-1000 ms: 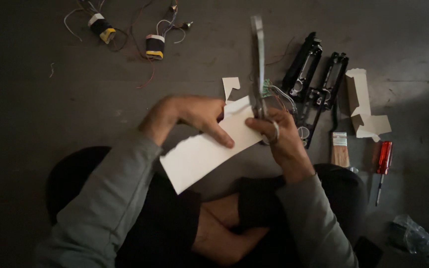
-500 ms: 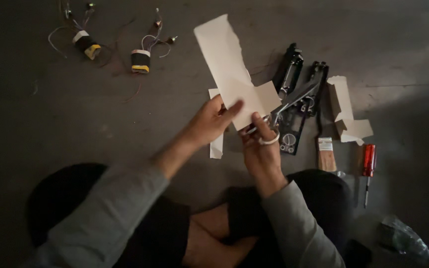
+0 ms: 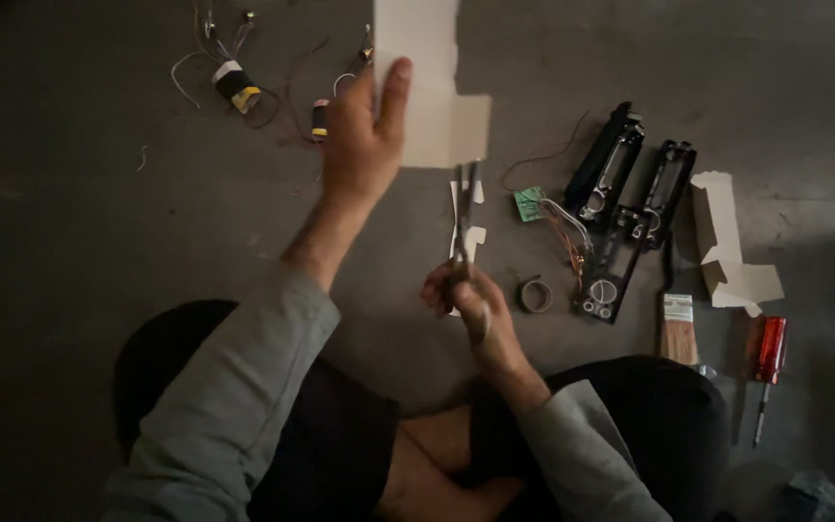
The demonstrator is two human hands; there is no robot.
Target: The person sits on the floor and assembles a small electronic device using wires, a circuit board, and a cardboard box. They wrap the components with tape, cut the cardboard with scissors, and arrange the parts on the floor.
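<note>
1. The left hand (image 3: 364, 135) has its fingers closed around a notched sheet of cardboard (image 3: 432, 87), raised above the floor (image 3: 79, 213).
2. The right hand (image 3: 466, 295), below the cardboard, grips scissors (image 3: 463, 217), blades nearly shut, pointing up.
3. Half a second ago the scissors met the cardboard; now they are apart.

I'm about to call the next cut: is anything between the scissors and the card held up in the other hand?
Nothing visible. The right hand holds the scissors upright, tips just below the card that the left hand holds up. Only a narrow open gap separates them; the paper scraps lie on the floor behind.
</note>
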